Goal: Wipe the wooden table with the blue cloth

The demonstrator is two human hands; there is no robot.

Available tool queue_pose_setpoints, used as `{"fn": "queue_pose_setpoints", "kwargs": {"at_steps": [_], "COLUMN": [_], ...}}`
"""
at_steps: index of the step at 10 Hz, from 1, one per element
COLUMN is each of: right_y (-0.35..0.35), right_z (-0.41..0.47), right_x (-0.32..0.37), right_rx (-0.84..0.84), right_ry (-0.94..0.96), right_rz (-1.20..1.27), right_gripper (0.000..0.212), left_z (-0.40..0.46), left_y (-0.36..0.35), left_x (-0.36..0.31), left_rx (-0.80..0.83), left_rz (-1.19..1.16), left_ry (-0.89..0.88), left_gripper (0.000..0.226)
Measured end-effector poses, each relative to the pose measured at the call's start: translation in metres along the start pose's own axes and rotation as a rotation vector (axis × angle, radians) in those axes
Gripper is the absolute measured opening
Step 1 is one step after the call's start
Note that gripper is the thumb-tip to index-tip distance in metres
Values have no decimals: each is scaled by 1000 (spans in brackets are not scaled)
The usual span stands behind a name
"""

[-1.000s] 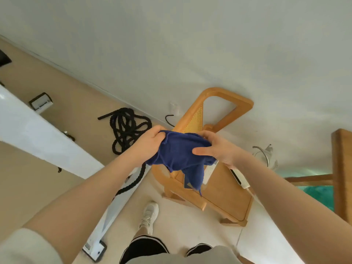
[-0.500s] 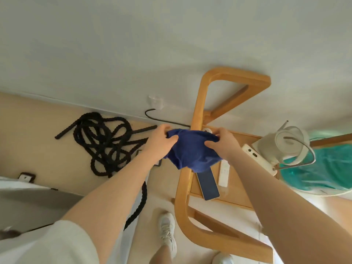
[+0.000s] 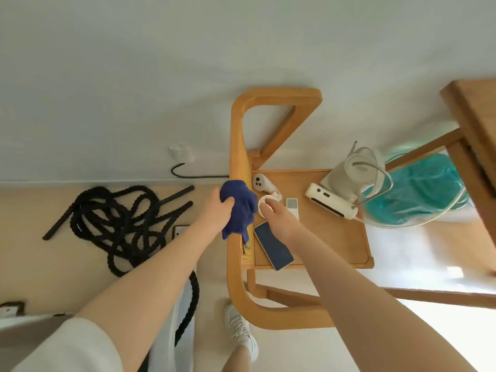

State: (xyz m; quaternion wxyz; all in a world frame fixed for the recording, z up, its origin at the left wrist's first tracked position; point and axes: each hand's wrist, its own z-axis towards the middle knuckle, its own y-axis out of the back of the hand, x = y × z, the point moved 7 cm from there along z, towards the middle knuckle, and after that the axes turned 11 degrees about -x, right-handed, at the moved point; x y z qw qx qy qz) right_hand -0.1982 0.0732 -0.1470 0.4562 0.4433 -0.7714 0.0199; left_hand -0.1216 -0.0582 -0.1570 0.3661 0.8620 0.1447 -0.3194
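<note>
My left hand (image 3: 218, 210) is closed around the bunched blue cloth (image 3: 239, 208), holding it over the left rail of the small wooden table (image 3: 330, 237). My right hand (image 3: 279, 214) is off the cloth. It reaches over the tabletop, with its fingertips on a small white round object (image 3: 262, 203) beside the cloth; whether it grips that object is unclear.
On the tabletop lie a dark phone (image 3: 273, 246), a white remote (image 3: 292, 206), a white controller (image 3: 261, 183) and a white fan-like device (image 3: 349, 181). A black rope (image 3: 120, 224) is coiled on the floor at left. Wooden furniture (image 3: 477, 116) stands at right, my shoe (image 3: 241, 331) below.
My right hand has let go of the cloth and moved right onto the white round object. My left hand alone now holds the cloth. The view has swung so more of the tabletop shows.
</note>
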Motion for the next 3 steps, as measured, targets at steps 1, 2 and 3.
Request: {"fn": "queue_pose_setpoints", "kwargs": {"at_steps": [1,2,3], "right_y": [73,156,237], "right_z": [-32,-81,-144], "right_x": [10,16,15], "right_rx": [-139,-324,-583], "right_ry": [48,138,224], "right_rz": [-113,-179,-187], "right_gripper": [41,43,38], "left_z": [-29,-75,-144], "left_y": [9,-11,-43], "left_x": [-49,-99,-156], "left_rx": [-89,-3,40], "left_rz": [262,271,180], "left_ry": [-285,-453,-648], "left_gripper": [36,40,47]}}
